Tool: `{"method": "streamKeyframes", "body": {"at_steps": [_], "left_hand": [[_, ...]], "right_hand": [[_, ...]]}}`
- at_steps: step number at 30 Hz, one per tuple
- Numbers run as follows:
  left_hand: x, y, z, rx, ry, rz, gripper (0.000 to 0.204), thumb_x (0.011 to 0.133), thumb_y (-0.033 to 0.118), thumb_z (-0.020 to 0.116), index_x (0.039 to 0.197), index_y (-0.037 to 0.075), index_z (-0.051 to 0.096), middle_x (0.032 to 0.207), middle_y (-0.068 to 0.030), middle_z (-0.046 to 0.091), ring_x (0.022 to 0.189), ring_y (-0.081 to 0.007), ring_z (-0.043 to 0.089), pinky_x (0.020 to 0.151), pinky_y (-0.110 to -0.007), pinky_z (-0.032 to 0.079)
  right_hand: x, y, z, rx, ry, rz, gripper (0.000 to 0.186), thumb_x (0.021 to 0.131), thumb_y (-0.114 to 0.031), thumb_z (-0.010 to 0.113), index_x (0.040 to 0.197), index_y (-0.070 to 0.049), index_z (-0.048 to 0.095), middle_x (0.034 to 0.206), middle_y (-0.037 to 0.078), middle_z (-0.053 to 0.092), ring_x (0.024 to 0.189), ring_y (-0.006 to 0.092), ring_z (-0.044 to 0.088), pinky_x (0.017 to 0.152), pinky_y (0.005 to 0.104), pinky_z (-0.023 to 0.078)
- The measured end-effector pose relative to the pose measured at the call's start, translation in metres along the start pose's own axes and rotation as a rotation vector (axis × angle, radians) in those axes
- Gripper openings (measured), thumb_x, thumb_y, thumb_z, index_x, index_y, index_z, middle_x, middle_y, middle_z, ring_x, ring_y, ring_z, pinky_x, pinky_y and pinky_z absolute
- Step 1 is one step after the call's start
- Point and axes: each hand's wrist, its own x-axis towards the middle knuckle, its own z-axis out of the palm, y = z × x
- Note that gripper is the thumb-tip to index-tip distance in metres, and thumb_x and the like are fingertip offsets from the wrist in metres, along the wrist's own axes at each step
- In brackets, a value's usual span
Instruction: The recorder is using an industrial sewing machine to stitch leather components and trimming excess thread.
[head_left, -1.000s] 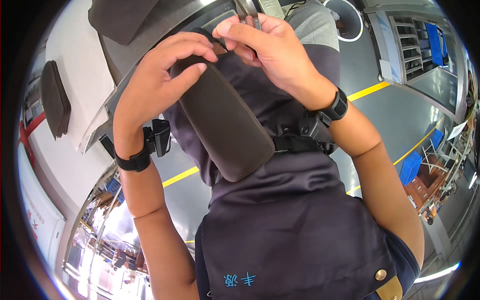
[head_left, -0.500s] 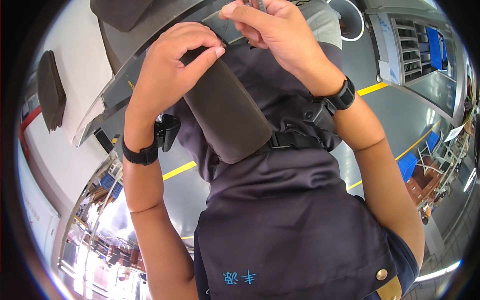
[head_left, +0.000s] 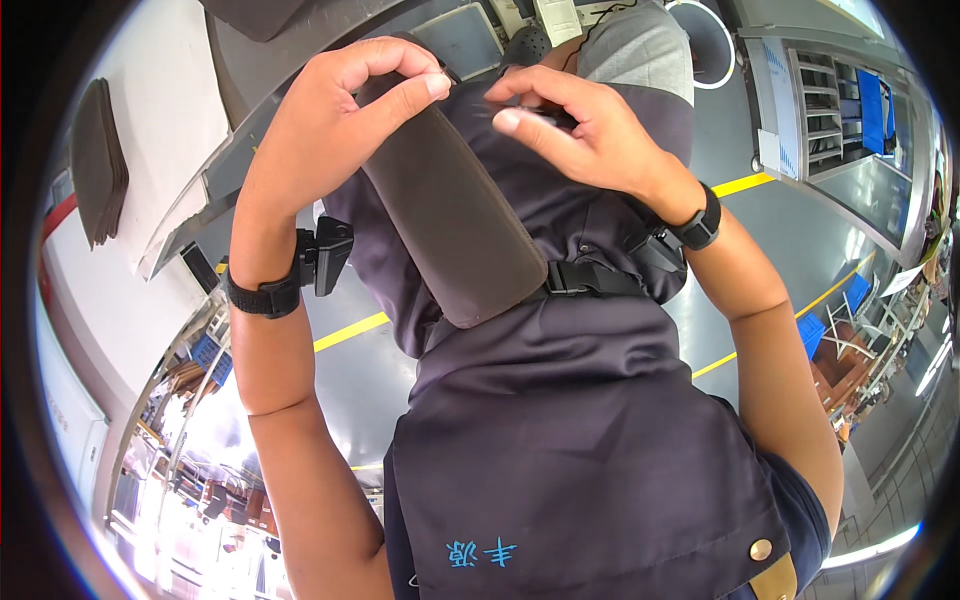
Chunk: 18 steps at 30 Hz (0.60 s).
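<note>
Pad (head_left: pixel 450 215), a long dark brown padded piece with rounded ends, lies slanted from 11 o'clock down toward the centre of the view, resting against the person's dark apron (head_left: pixel 570 430). Left hand (head_left: pixel 345 115) curls over the pad's upper end: the thumb presses on its top face and the fingers wrap round the far edge, so the hand is closed on it. Right hand (head_left: pixel 575 130), at 1 o'clock and just beside the pad's top, has its fingers bent and pinched lightly together on something small and dark; what it is cannot be told. Each wrist wears a black band (head_left: pixel 265 295), the left one with a small black box fixed to it. A black strap with a buckle (head_left: pixel 590 280) crosses the apron just beneath the pad's lower end. At 9 o'clock a stack of dark flat pieces (head_left: pixel 98 165) lies on a white bench (head_left: pixel 170 100). Yellow floor lines (head_left: pixel 350 330) show at 8 o'clock and at 3 o'clock.
</note>
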Motion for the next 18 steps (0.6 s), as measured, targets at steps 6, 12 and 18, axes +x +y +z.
{"method": "streamKeyframes", "body": {"at_steps": [6, 12, 18], "left_hand": [[0.001, -0.001, -0.003, -0.017, -0.007, -0.146, 0.020, 0.096, 0.019, 0.067, 0.095, -0.001, 0.068, 0.096, -0.0005, 0.067, 0.088, -0.0077, 0.056, 0.080, -0.024, 0.043], [0.003, -0.007, -0.002, -0.050, -0.042, -0.199, 0.022, 0.097, 0.020, 0.066, 0.091, -0.002, 0.066, 0.095, 0.0008, 0.065, 0.086, -0.0062, 0.054, 0.079, -0.023, 0.043], [0.005, -0.009, -0.002, -0.019, -0.053, -0.225, 0.022, 0.097, 0.019, 0.065, 0.087, -0.001, 0.065, 0.095, 0.0008, 0.066, 0.081, -0.0055, 0.051, 0.073, -0.023, 0.042]], "right_hand": [[0.011, -0.013, 0.010, -0.200, 0.143, -0.169, 0.026, 0.089, -0.029, 0.076, 0.104, -0.009, 0.068, 0.086, 0.005, 0.067, 0.072, 0.0212, 0.066, 0.062, 0.0327, 0.053], [0.016, -0.019, 0.013, -0.352, 0.137, -0.230, 0.023, 0.088, -0.027, 0.074, 0.100, -0.009, 0.067, 0.084, 0.006, 0.067, 0.069, 0.0251, 0.067, 0.060, 0.0358, 0.053], [0.020, -0.019, 0.016, -0.444, 0.136, -0.269, 0.019, 0.088, -0.025, 0.073, 0.096, -0.009, 0.066, 0.081, 0.006, 0.065, 0.068, 0.0268, 0.065, 0.058, 0.0378, 0.053]]}}
